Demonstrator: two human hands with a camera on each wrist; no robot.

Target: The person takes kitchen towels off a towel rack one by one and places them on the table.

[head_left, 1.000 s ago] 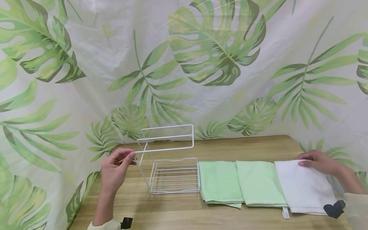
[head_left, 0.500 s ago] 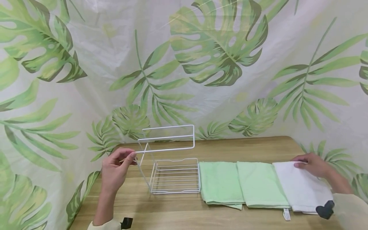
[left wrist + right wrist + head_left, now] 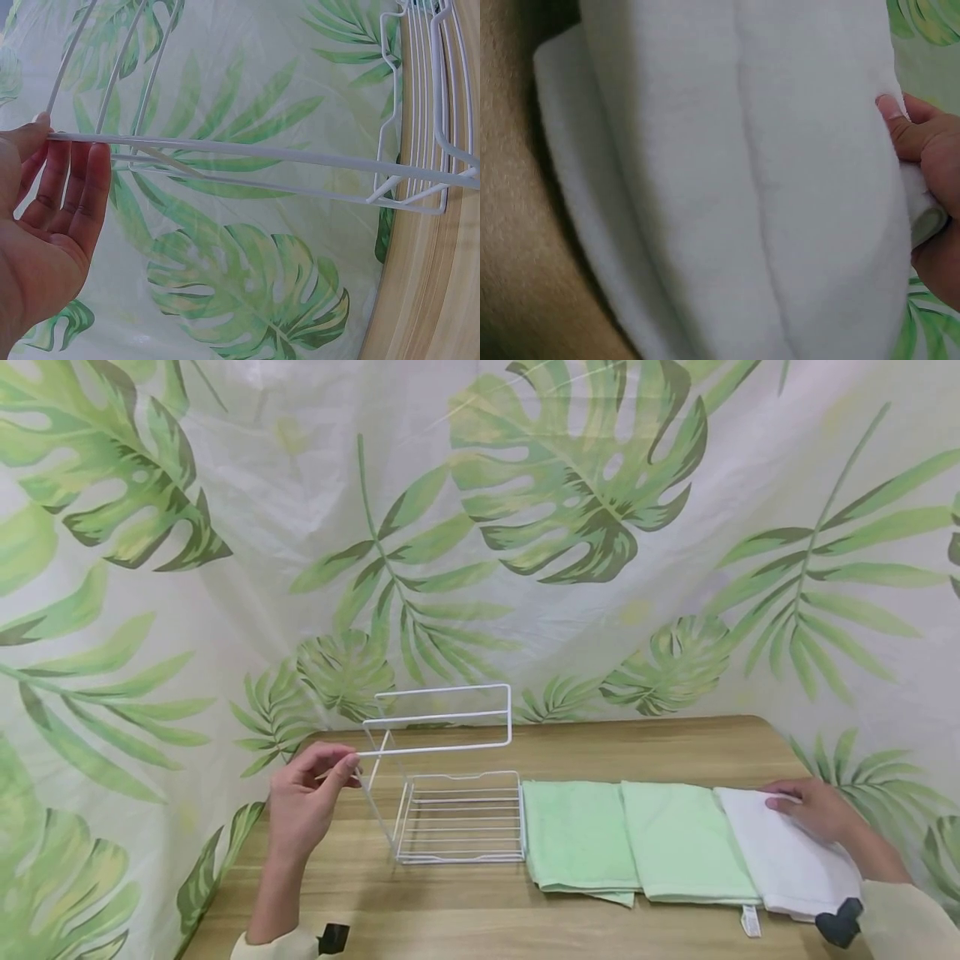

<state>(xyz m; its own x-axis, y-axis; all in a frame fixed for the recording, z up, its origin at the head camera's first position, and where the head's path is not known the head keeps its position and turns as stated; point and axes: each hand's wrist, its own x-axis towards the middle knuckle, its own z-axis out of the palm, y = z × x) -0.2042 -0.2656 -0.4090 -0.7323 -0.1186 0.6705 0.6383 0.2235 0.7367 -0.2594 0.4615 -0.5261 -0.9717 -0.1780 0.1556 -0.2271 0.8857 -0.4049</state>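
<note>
At the upper left corner of a white wire rack [image 3: 461, 860], my left hand [image 3: 303, 797] pinches the wire between thumb and fingers. In the left wrist view the thumb lies over the rack's wire [image 3: 247, 152] and the fingers under it. The rack stands on the table, with a slatted base and a raised top frame. On the far right my right hand [image 3: 813, 810] grips the far right edge of a folded white towel [image 3: 787, 852], thumb on top. The right wrist view shows the white towel [image 3: 697, 180] in loose folds, its edge between thumb and fingers.
Two folded light green towels, one [image 3: 581, 835] beside the rack and another [image 3: 686, 839] next to the white towel, lie in a row on the wooden table [image 3: 450, 918]. A leaf-patterned curtain [image 3: 420, 610] hangs behind the table. A white tag [image 3: 751, 921] sticks out at the front.
My right hand has moved left and slightly nearer, bringing the white towel's right edge inward so that the towel looks narrower. My left hand keeps its hold on the rack.
</note>
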